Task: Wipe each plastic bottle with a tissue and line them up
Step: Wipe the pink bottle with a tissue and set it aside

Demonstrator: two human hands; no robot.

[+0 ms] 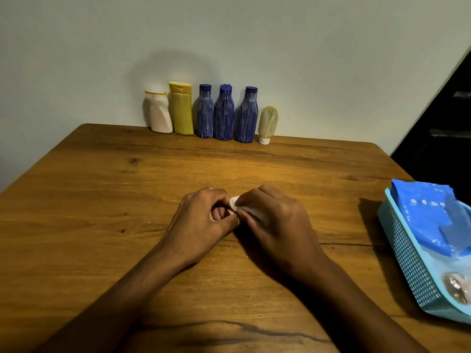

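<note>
A wooden tabletop (102, 200) is seen, and a blue basket (407, 263) is placed at its right edge. Six bottles (224, 113) are lined up along the far edge, upright, against the wall. Near the middle, a small white tissue (251, 211) is pinched by the curled fingers of the right hand (275, 225). The left hand (201, 222) is curled too, touching the tissue's end.

A light blue perforated plastic basket (407, 263) sits at the near right of the brown wooden bench (102, 200), holding a crumpled blue plastic packet (430, 215).
</note>
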